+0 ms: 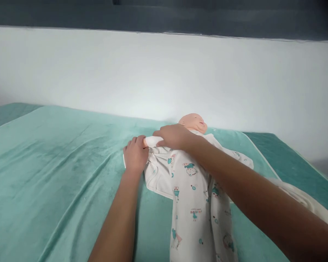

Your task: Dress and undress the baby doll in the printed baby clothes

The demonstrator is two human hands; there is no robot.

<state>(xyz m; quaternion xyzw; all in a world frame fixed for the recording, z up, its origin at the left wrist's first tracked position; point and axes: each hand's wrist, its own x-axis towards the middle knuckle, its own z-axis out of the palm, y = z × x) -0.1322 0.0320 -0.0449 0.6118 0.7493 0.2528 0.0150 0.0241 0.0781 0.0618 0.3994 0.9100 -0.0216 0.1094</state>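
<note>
A baby doll [193, 122] lies on its back, its head turned to the right at the far edge of the bed. It wears a white printed top, and printed trousers [191, 203] stretch from it towards me. My left hand [136, 154] is closed round the end of the doll's arm on the left. A bit of the doll's wrist shows beside my fingers. Over the upper part of that arm, my right hand [172, 137] pinches the white sleeve [153, 141]. The doll's hand is hidden in my left hand.
A teal sheet [57, 163] with creases covers the bed. The top's other sleeve [242, 158] spreads out to the right. Cream folded cloth [311, 200] lies at the right, partly behind my forearm. A white wall [112, 72] rises behind the bed.
</note>
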